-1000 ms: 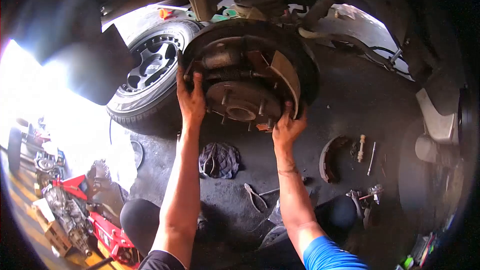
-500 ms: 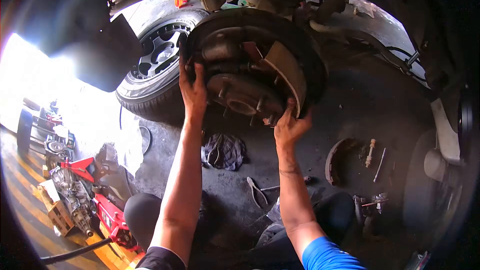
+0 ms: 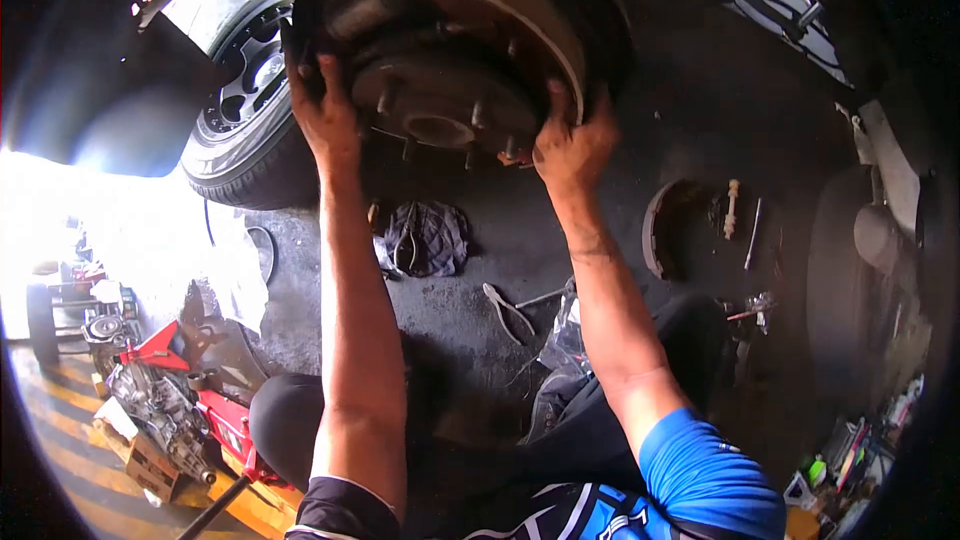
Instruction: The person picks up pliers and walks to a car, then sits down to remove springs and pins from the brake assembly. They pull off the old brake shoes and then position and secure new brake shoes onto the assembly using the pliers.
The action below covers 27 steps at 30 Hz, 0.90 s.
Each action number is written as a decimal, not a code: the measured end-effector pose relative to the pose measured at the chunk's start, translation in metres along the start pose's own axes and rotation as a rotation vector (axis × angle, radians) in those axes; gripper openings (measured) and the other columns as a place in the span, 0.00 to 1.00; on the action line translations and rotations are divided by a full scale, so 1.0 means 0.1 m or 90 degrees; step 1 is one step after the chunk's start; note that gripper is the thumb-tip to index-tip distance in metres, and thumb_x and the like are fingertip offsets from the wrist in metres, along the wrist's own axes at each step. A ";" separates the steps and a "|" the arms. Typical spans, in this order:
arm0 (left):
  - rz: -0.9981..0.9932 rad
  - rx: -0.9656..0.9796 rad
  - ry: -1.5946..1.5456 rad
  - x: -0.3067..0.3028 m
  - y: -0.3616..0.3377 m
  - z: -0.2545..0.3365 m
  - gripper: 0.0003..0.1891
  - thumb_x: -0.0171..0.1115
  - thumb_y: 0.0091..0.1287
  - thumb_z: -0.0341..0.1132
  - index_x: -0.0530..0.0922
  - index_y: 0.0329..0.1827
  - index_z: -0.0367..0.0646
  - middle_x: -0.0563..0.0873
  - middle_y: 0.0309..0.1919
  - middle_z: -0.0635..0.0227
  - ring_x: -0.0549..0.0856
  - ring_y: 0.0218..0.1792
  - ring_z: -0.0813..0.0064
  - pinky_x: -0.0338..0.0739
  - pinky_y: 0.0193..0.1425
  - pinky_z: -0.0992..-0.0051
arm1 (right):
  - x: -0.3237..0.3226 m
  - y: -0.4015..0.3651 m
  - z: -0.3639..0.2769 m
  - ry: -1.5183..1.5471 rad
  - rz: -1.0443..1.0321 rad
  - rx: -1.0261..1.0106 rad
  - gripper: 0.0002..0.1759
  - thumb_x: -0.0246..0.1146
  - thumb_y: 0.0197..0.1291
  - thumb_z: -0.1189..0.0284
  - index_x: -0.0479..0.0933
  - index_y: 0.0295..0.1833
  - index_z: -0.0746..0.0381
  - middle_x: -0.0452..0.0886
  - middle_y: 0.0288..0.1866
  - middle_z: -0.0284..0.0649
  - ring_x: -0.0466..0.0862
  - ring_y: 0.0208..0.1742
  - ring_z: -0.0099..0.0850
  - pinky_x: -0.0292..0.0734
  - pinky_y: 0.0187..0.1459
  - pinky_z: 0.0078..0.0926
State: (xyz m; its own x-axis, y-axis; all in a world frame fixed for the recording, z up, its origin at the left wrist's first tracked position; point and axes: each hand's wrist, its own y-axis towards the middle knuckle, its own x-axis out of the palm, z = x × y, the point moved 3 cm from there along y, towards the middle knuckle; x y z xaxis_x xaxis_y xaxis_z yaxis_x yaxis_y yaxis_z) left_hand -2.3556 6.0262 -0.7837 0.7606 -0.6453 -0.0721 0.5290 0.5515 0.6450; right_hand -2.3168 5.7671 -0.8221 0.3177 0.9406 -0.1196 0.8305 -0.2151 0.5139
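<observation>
A dark drum brake assembly (image 3: 370,15) fills the upper middle, with a studded wheel hub (image 3: 440,105) low on its face. A curved brake shoe (image 3: 535,20) lies along its right side. My left hand (image 3: 327,120) grips the assembly's left edge, its fingers reaching up the rim and partly hidden in shadow. At the lower right, my right hand (image 3: 577,140) is closed at the bottom end of the brake shoe, thumb and fingers around it. Exactly what the fingertips press on is too dark to tell.
A wheel with a tire (image 3: 245,165) stands behind at left. On the floor are pliers (image 3: 510,313), a dark cloth (image 3: 435,238), another brake shoe (image 3: 657,230) and a thin rod (image 3: 753,233). A red jack (image 3: 228,425) and gearbox parts (image 3: 160,415) are lower left.
The view has shifted, so the assembly and both hands appear higher and further left. Both hands keep their places on it. More of the blue shirt now shows.
</observation>
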 end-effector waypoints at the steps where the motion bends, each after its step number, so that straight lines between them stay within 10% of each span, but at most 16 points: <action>1: -0.005 0.002 -0.024 0.02 0.00 0.03 0.33 0.57 0.73 0.47 0.60 0.75 0.38 0.75 0.65 0.52 0.74 0.64 0.63 0.65 0.69 0.68 | -0.01 0.00 -0.03 0.012 -0.013 0.023 0.23 0.66 0.63 0.61 0.77 0.53 0.70 0.85 0.45 0.54 0.85 0.48 0.48 0.78 0.46 0.39; 9: -0.001 0.000 -0.010 0.03 -0.01 -0.04 0.34 0.57 0.73 0.48 0.60 0.76 0.40 0.74 0.66 0.51 0.73 0.66 0.62 0.65 0.69 0.68 | -0.12 0.08 -0.20 0.099 -0.079 0.180 0.24 0.68 0.60 0.57 0.78 0.49 0.68 0.84 0.36 0.53 0.87 0.28 0.45 0.82 0.22 0.34; 12: -0.005 0.014 0.032 -0.01 0.01 -0.07 0.33 0.57 0.73 0.48 0.61 0.75 0.39 0.74 0.66 0.51 0.73 0.66 0.63 0.64 0.69 0.68 | -0.10 0.19 0.03 0.002 0.000 -0.123 0.24 0.69 0.60 0.56 0.77 0.46 0.68 0.84 0.31 0.52 0.86 0.21 0.42 0.78 0.13 0.32; 19: -0.015 0.033 -0.007 -0.02 0.10 -0.39 0.32 0.58 0.73 0.48 0.65 0.71 0.34 0.76 0.63 0.51 0.77 0.61 0.62 0.71 0.64 0.67 | -0.11 0.18 -0.03 0.007 0.018 -0.172 0.22 0.69 0.60 0.59 0.77 0.45 0.68 0.84 0.34 0.55 0.87 0.35 0.52 0.83 0.35 0.42; 27: -0.023 0.212 0.120 0.10 0.18 -0.33 0.30 0.59 0.71 0.49 0.68 0.67 0.36 0.78 0.61 0.52 0.78 0.59 0.61 0.74 0.63 0.67 | -0.28 0.24 -0.11 0.021 0.042 -0.230 0.28 0.66 0.62 0.55 0.76 0.41 0.76 0.82 0.32 0.64 0.85 0.34 0.57 0.82 0.33 0.43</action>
State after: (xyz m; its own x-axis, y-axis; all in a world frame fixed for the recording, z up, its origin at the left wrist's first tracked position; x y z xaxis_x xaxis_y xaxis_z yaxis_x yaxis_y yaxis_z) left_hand -2.3261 6.0468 -0.7980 0.8160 -0.5356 -0.2175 0.4290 0.3087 0.8489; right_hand -2.3113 5.7388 -0.7969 0.3462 0.9367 -0.0520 0.5913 -0.1749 0.7872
